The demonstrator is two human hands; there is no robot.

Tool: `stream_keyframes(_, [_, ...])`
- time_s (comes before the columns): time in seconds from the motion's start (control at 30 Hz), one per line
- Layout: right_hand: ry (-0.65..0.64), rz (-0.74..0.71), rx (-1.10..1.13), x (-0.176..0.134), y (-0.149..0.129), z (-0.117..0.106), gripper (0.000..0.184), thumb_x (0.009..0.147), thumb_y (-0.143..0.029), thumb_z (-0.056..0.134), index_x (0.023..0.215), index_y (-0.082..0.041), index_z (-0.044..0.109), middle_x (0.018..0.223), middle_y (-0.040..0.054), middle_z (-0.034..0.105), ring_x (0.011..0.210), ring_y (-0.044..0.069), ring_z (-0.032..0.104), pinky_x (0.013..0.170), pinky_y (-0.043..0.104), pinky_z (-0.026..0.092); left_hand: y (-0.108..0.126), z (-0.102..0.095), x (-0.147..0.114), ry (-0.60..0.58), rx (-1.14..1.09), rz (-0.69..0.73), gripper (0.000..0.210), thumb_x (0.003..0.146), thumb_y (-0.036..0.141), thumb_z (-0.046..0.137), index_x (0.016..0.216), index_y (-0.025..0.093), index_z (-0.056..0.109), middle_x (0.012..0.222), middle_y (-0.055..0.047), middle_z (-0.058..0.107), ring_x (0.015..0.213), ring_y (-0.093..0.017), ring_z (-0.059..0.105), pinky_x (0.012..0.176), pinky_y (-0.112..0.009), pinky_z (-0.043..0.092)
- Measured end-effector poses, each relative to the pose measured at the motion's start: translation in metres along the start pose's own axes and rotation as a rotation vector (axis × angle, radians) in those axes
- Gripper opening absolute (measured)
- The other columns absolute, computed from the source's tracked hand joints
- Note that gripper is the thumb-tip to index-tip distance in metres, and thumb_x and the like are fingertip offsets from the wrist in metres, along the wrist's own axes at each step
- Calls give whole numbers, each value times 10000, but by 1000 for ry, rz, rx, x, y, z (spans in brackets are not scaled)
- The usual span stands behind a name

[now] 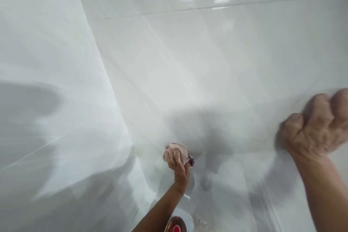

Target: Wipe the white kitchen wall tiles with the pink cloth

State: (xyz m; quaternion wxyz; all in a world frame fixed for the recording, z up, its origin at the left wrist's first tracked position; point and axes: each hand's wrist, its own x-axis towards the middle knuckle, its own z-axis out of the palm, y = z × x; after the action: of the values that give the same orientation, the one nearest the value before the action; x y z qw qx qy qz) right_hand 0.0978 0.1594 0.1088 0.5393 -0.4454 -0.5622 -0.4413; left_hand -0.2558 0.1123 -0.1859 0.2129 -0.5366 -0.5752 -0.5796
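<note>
My left hand (178, 163) is closed around a crumpled, pale pinkish-beige cloth (181, 150) with a dark maroon edge. It presses the cloth to the glossy, pale grey-white tiled wall (174, 65), low down and near the corner. At the right edge of the view is my right hand (317, 127), its fingers curled and knuckles bent, up against the same wall. The undersides of those fingers are hidden, so whether they hold anything does not show. Part of the right hand is cut off by the frame and slightly blurred.
A second tiled wall (54, 54) meets the first in a slanting corner on the left. Below my left forearm shows a round brown thing with a red centre (176, 227), only partly in view. Shadows and reflections lie across the lower tiles.
</note>
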Motion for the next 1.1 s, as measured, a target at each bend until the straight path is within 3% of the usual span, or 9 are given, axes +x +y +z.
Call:
stream_keyframes(0.13, [88,-196,-54,9,-17,-1,645,970,-271,488,1607,-187,433,1619,173,436,1589,390,283,1235,681,257,20,-6,31,-12,-107,189,498,990,175,537,1486,198,505,1645,-208,317,1640,-365,120,1307,-617,159])
stream_keyframes(0.27, [61,-154,-91,9,-23,0,587,995,-293,499,1567,-170,466,1612,176,444,1582,388,298,1256,647,255,48,-13,122,33,-175,419,428,981,175,584,1406,228,593,1605,-180,409,1630,-364,185,1309,-567,175])
stream_keyframes(0.43, [32,-92,-44,9,-27,-2,546,1033,-325,444,1568,-218,461,1635,133,422,1595,352,280,1283,626,208,140,-22,253,198,-163,640,413,1006,276,592,1415,225,629,1567,-170,500,1604,-350,267,1305,-549,162])
stream_keyframes(0.53, [25,-98,62,10,-29,-8,547,1063,-322,388,1607,-276,415,1667,88,392,1618,306,236,1315,576,161,193,-14,278,228,-174,650,454,1022,397,566,1441,235,626,1614,-152,465,1622,-368,203,1313,-581,145])
stream_keyframes(0.63, [-24,-79,189,15,-28,-16,554,1090,-333,319,1641,-298,353,1674,70,389,1627,276,215,1333,564,131,220,4,238,133,-197,761,496,993,404,627,1469,267,609,1659,-113,427,1642,-376,139,1331,-617,58])
stream_keyframes(0.73, [-150,-59,288,22,-21,-33,498,1104,-338,334,1593,-307,427,1683,57,373,1635,273,188,1340,586,115,221,22,156,36,-201,1000,436,966,315,677,1400,351,657,1681,1,417,1646,-291,174,1362,-561,13])
stream_keyframes(0.87, [-242,7,415,7,-16,-73,404,1081,-281,455,1472,-267,557,1627,94,448,1583,275,335,1294,557,328,203,42,59,-28,-188,1021,366,987,293,634,1338,361,707,1667,31,442,1635,-233,219,1378,-483,8])
stream_keyframes(0.97, [-219,191,482,-45,-27,-106,355,1071,-233,463,1395,-250,608,1453,112,605,1397,237,569,1134,459,543,191,49,30,-65,-175,995,419,968,251,671,1370,371,689,1657,40,458,1640,-220,213,1383,-466,23])
stream_keyframes(1.1, [-324,372,462,-144,-58,-128,360,1069,-289,483,1409,-259,596,1363,111,654,1269,237,655,1020,398,623,184,45,30,-208,-276,977,419,991,177,591,1379,307,685,1584,-1,567,1620,-183,281,1385,-420,37])
